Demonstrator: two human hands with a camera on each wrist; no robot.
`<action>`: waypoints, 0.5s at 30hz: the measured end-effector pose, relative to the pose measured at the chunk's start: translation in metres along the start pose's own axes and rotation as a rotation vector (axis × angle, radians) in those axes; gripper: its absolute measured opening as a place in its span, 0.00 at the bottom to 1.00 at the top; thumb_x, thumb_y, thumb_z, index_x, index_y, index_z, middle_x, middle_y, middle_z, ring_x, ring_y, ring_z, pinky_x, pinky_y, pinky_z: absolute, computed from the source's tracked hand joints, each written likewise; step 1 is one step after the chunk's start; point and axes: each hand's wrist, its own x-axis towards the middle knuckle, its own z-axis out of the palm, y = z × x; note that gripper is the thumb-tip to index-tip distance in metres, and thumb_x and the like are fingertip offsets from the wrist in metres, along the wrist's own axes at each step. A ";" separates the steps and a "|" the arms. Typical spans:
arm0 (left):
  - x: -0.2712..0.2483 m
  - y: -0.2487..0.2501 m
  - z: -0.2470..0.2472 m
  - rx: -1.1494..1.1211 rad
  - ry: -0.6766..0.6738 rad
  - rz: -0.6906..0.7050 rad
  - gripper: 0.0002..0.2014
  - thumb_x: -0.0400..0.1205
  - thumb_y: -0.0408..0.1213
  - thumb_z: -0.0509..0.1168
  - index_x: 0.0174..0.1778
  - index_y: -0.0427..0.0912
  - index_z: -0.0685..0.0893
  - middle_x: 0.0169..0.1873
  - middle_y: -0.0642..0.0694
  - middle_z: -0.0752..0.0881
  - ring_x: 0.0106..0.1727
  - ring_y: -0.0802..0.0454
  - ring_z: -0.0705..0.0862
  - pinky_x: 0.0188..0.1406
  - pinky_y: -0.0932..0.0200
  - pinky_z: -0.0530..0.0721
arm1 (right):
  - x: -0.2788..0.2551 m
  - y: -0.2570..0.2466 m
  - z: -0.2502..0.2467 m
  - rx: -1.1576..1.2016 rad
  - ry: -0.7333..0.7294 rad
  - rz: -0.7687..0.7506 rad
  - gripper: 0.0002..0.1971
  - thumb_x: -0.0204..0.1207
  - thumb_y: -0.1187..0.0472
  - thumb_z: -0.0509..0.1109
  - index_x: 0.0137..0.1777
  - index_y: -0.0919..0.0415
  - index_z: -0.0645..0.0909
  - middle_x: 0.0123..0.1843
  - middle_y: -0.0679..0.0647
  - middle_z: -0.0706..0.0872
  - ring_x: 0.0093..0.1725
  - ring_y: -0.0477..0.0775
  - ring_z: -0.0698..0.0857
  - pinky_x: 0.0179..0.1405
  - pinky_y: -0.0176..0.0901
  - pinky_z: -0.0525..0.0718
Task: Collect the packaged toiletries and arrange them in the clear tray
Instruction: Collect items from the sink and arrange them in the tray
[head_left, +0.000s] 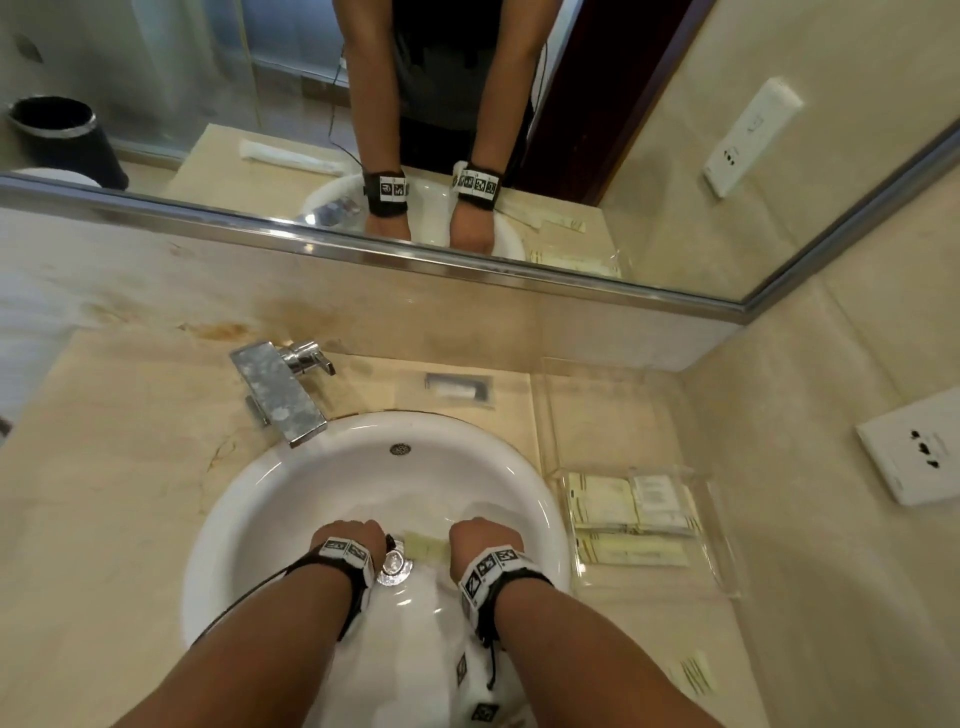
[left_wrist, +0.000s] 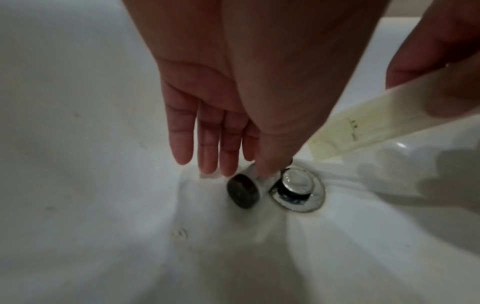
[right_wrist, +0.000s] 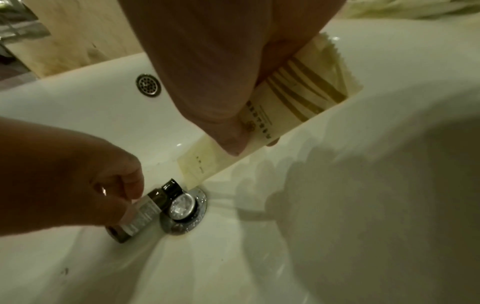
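Note:
Both hands are down in the white sink (head_left: 260, 483) near the drain plug (head_left: 395, 564). My left hand (head_left: 348, 538) pinches a small tube with a dark cap (left_wrist: 242, 191) between thumb and fingers; the tube lies against the plug (left_wrist: 298, 188). My right hand (head_left: 483, 538) grips a long cream sachet (right_wrist: 285, 115) with gold stripes between thumb and fingers, and the sachet's lower end (head_left: 426, 545) points at the drain. The clear tray (head_left: 727, 551) stands on the counter right of the sink and holds several cream packets (head_left: 623, 512).
A chrome faucet (head_left: 280, 392) stands at the back left of the basin. A clear-wrapped packet (head_left: 457, 387) lies on the counter behind the sink, and a striped cream sachet (head_left: 693, 673) at the front right. A wall socket (head_left: 914, 447) and a mirror (head_left: 467, 130) border the counter.

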 end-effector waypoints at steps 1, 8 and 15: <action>-0.005 -0.001 0.001 0.020 -0.022 0.005 0.26 0.75 0.39 0.70 0.71 0.45 0.76 0.68 0.46 0.82 0.70 0.44 0.80 0.66 0.52 0.78 | -0.005 -0.001 0.001 -0.001 -0.002 0.002 0.14 0.76 0.67 0.68 0.60 0.61 0.86 0.58 0.60 0.88 0.58 0.63 0.88 0.55 0.50 0.83; -0.012 -0.001 -0.011 0.067 -0.095 0.077 0.23 0.76 0.35 0.70 0.68 0.45 0.81 0.66 0.47 0.84 0.68 0.46 0.82 0.65 0.55 0.80 | -0.017 0.006 -0.004 0.014 0.039 0.033 0.13 0.74 0.66 0.71 0.59 0.61 0.84 0.57 0.60 0.87 0.56 0.65 0.87 0.54 0.52 0.84; 0.004 -0.016 0.011 -0.058 -0.187 0.060 0.18 0.87 0.39 0.60 0.73 0.41 0.79 0.71 0.44 0.81 0.71 0.48 0.80 0.61 0.61 0.78 | -0.023 -0.001 0.002 0.102 0.067 0.004 0.13 0.79 0.66 0.64 0.62 0.61 0.83 0.58 0.60 0.85 0.56 0.66 0.87 0.50 0.51 0.82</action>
